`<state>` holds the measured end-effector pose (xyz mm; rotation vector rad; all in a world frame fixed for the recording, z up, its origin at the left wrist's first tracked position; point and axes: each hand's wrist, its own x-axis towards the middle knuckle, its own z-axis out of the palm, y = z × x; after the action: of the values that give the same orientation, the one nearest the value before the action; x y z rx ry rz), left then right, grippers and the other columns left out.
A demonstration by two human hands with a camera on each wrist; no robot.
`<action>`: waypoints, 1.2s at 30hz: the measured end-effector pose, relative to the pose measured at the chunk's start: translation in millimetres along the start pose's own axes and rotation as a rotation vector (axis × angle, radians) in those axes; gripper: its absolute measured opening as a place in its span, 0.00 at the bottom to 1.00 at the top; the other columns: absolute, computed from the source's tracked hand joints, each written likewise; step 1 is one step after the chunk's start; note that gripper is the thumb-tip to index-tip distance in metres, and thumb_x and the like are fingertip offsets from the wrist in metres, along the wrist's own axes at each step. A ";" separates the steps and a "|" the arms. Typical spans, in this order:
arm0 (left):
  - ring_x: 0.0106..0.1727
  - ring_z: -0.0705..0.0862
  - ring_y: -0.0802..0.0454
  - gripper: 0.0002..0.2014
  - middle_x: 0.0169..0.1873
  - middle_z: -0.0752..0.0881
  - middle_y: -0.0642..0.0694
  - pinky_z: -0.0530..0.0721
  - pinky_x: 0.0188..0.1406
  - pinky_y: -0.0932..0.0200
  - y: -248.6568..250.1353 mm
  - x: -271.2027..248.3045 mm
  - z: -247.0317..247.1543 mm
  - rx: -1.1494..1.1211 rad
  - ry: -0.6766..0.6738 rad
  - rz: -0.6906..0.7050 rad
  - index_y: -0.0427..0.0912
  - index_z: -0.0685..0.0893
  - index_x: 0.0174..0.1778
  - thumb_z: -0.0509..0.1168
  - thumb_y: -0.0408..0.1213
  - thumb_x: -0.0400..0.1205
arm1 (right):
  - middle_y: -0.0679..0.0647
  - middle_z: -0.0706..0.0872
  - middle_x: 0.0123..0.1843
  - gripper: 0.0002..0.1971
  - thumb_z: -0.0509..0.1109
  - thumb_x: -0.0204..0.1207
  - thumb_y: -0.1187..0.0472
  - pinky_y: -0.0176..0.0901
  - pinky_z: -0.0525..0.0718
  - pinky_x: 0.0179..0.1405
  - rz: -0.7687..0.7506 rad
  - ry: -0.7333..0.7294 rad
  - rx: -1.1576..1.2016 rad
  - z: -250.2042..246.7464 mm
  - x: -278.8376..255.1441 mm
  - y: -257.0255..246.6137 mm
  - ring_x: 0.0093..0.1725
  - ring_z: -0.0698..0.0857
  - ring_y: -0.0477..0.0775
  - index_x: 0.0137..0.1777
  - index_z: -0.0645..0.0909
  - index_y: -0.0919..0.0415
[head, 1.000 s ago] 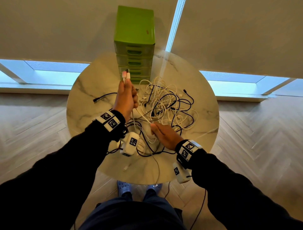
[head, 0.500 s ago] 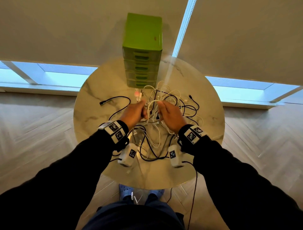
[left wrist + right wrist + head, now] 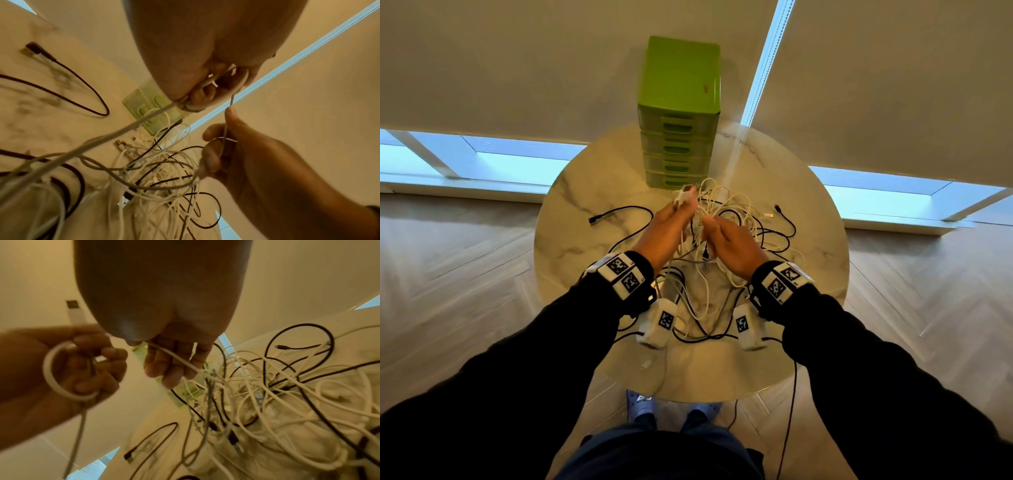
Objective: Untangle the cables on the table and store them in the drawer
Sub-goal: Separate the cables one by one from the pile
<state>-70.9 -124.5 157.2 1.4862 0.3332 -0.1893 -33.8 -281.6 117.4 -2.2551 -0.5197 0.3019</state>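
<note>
A tangle of white and black cables [image 3: 743, 219] lies in the middle of the round marble table [image 3: 571, 240]. My left hand [image 3: 671, 222] is raised over the pile and grips a looped white cable [image 3: 46, 369], whose plug ends [image 3: 685, 195] stick out past the fingers. My right hand [image 3: 722, 236] is close beside it and pinches a strand of the same white cable [image 3: 144, 120] that runs down into the pile. The green drawer unit [image 3: 679, 102] stands at the table's far edge with all its drawers closed.
A single black cable [image 3: 619, 210] loops out to the left of the pile. Other plug ends [image 3: 777, 209] lie to the right. Some cables trail toward the near table edge under my wrists. A wall and low windows are behind the table.
My left hand has come down from in front of the drawers with the white cable. My right hand has left the near side of the pile, joined it, and taken hold of the cable.
</note>
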 end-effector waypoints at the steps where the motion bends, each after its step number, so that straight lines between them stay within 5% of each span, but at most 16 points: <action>1: 0.41 0.75 0.67 0.16 0.44 0.91 0.55 0.63 0.48 0.66 2.4 1.0 1.3 -0.035 0.020 0.020 0.54 0.85 0.66 0.56 0.54 0.90 | 0.49 0.84 0.34 0.23 0.49 0.90 0.45 0.48 0.80 0.45 0.015 -0.032 0.018 1.9 -1.8 3.6 0.36 0.83 0.50 0.42 0.78 0.55; 2: 0.45 0.78 0.64 0.14 0.46 0.91 0.57 0.73 0.48 0.61 6.1 1.3 2.4 -0.075 0.026 0.037 0.60 0.83 0.64 0.55 0.53 0.91 | 0.50 0.85 0.35 0.23 0.48 0.90 0.45 0.48 0.80 0.45 0.019 -0.059 0.034 4.2 -3.6 7.6 0.37 0.84 0.50 0.43 0.78 0.55; 3: 0.57 0.86 0.60 0.12 0.51 0.91 0.58 0.74 0.50 0.59 8.9 2.4 2.7 -0.104 0.015 0.043 0.64 0.79 0.65 0.53 0.53 0.91 | 0.51 0.85 0.36 0.22 0.49 0.91 0.47 0.47 0.80 0.45 0.012 -0.075 0.048 7.1 -4.7 12.6 0.38 0.84 0.49 0.44 0.78 0.56; 5: 0.60 0.86 0.61 0.14 0.56 0.92 0.55 0.72 0.49 0.56 9.8 7.7 0.1 -0.190 0.003 0.060 0.63 0.73 0.72 0.50 0.51 0.92 | 0.51 0.85 0.37 0.20 0.50 0.91 0.50 0.46 0.79 0.45 -0.008 -0.080 0.052 10.5 -5.4 20.2 0.39 0.83 0.50 0.44 0.78 0.57; 8: 0.52 0.88 0.55 0.24 0.44 0.92 0.48 0.72 0.36 0.59 18.1 10.8 -9.4 -0.370 0.084 0.105 0.38 0.71 0.79 0.51 0.50 0.92 | 0.54 0.84 0.38 0.19 0.51 0.91 0.50 0.49 0.78 0.42 -0.022 -0.107 -0.011 10.7 -3.5 33.1 0.39 0.81 0.54 0.44 0.78 0.56; 10: 0.43 0.88 0.53 0.20 0.36 0.86 0.47 0.77 0.29 0.65 27.9 13.0 -21.2 -0.546 0.141 0.130 0.35 0.79 0.60 0.52 0.49 0.92 | 0.50 0.81 0.37 0.19 0.51 0.90 0.48 0.50 0.76 0.41 -0.039 -0.131 -0.101 7.8 -2.1 45.2 0.37 0.79 0.53 0.44 0.77 0.56; 13: 0.28 0.76 0.57 0.18 0.27 0.77 0.51 0.72 0.23 0.66 50.0 21.3 -41.5 -0.707 0.222 0.175 0.47 0.72 0.38 0.52 0.49 0.92 | 0.45 0.79 0.35 0.18 0.51 0.89 0.45 0.52 0.76 0.41 -0.004 -0.135 -0.191 -2.8 0.6 62.8 0.36 0.78 0.52 0.44 0.76 0.53; 17: 0.24 0.67 0.59 0.16 0.24 0.69 0.55 0.66 0.24 0.65 41.1 26.1 -47.9 -0.409 0.256 0.183 0.54 0.71 0.38 0.52 0.50 0.92 | 0.56 0.82 0.35 0.21 0.51 0.89 0.46 0.53 0.76 0.41 0.065 -0.026 -0.172 -19.5 8.0 61.4 0.36 0.80 0.59 0.41 0.74 0.57; 21: 0.28 0.73 0.59 0.12 0.29 0.74 0.55 0.72 0.27 0.62 4.7 18.2 -18.6 0.057 0.137 0.082 0.53 0.74 0.64 0.56 0.53 0.90 | 0.57 0.83 0.36 0.22 0.55 0.90 0.48 0.50 0.74 0.42 0.066 0.104 -0.076 -28.9 22.1 23.2 0.37 0.80 0.58 0.38 0.77 0.59; 25: 0.26 0.70 0.59 0.19 0.26 0.72 0.54 0.71 0.26 0.63 -5.7 19.3 11.1 0.050 0.063 0.029 0.43 0.78 0.66 0.55 0.54 0.90 | 0.44 0.79 0.32 0.18 0.56 0.90 0.51 0.41 0.70 0.38 -0.058 -0.019 -0.075 -27.3 21.3 -10.8 0.34 0.78 0.42 0.37 0.76 0.51; 27: 0.26 0.73 0.61 0.22 0.24 0.76 0.56 0.75 0.28 0.63 -4.9 22.6 13.6 0.078 -0.013 0.031 0.45 0.85 0.57 0.52 0.57 0.90 | 0.40 0.81 0.35 0.15 0.56 0.90 0.53 0.35 0.72 0.38 -0.137 -0.087 -0.092 -24.9 17.0 -17.9 0.35 0.79 0.37 0.45 0.80 0.50; 29: 0.33 0.81 0.59 0.20 0.28 0.82 0.57 0.86 0.42 0.53 -5.8 25.8 12.5 0.117 -0.017 0.038 0.54 0.87 0.46 0.55 0.61 0.88 | 0.39 0.82 0.37 0.13 0.56 0.90 0.55 0.33 0.72 0.39 -0.179 -0.122 -0.086 -24.2 12.7 -17.9 0.37 0.80 0.36 0.48 0.82 0.50; 31: 0.45 0.85 0.56 0.14 0.37 0.86 0.56 0.86 0.60 0.45 -8.1 28.9 10.1 0.158 0.030 0.069 0.65 0.86 0.56 0.62 0.64 0.83 | 0.39 0.80 0.34 0.14 0.57 0.90 0.54 0.30 0.71 0.37 -0.179 -0.142 -0.045 -24.1 6.7 -13.9 0.35 0.79 0.35 0.42 0.78 0.45; 33: 0.44 0.84 0.55 0.18 0.39 0.83 0.55 0.84 0.55 0.51 -6.6 28.2 8.8 0.193 0.098 0.111 0.65 0.78 0.68 0.68 0.57 0.82 | 0.43 0.82 0.33 0.15 0.57 0.89 0.52 0.32 0.75 0.36 -0.150 -0.189 -0.020 -18.9 -0.1 -5.4 0.33 0.80 0.38 0.40 0.77 0.48; 36: 0.32 0.72 0.52 0.12 0.32 0.70 0.48 0.78 0.37 0.53 1.3 26.6 9.3 0.125 0.176 0.177 0.59 0.79 0.56 0.70 0.37 0.82 | 0.50 0.86 0.36 0.18 0.55 0.90 0.50 0.46 0.80 0.45 -0.078 -0.270 -0.076 -6.0 -7.2 15.9 0.37 0.84 0.49 0.40 0.78 0.54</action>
<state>-44.5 -131.4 150.1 1.6519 0.3335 0.0639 -33.6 -298.3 109.9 -2.2734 -0.7689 0.5595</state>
